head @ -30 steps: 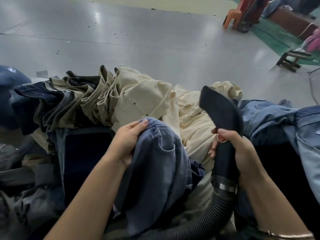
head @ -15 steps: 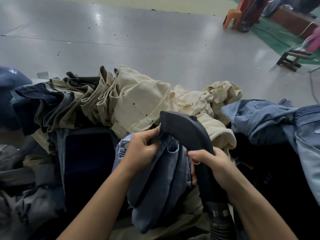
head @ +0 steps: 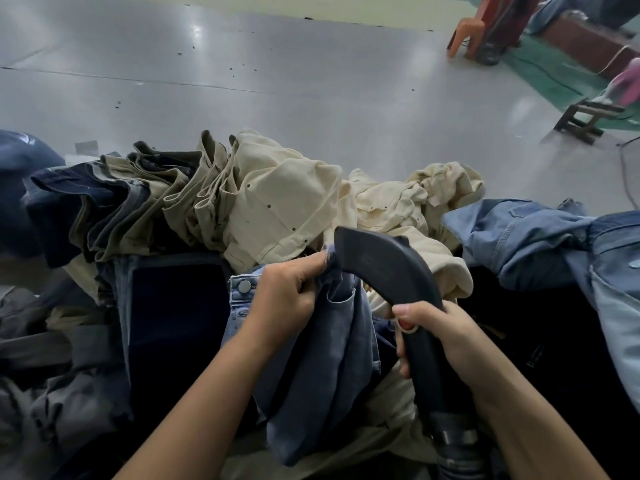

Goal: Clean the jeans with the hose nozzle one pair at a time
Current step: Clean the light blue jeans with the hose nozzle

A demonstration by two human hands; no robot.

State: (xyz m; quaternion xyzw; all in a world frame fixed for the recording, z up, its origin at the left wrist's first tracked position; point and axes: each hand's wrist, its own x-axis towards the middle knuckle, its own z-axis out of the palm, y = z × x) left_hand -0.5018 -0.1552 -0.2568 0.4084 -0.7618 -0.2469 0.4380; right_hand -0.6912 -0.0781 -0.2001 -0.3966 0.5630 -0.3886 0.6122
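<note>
A pair of blue jeans (head: 325,368) hangs in front of me, its waistband bunched in my left hand (head: 284,303), whose fingers curl round the denim near a metal button. My right hand (head: 436,337) grips the neck of a black curved hose nozzle (head: 384,268). The nozzle's flat mouth sits against the top edge of the jeans, right beside my left fingertips. A ribbed hose with a metal collar (head: 457,441) runs down from the nozzle.
A heap of cream and khaki trousers (head: 277,209) lies beyond the hands, dark denim (head: 79,206) to the left, light blue jeans (head: 540,244) to the right. Behind is a grey floor (head: 311,81), an orange plastic chair (head: 467,32) and a small wooden stool (head: 581,123).
The nozzle swung from the upright right side leftward and down onto the jeans' top edge. My left hand went from a loose hold to a tight bunching grip.
</note>
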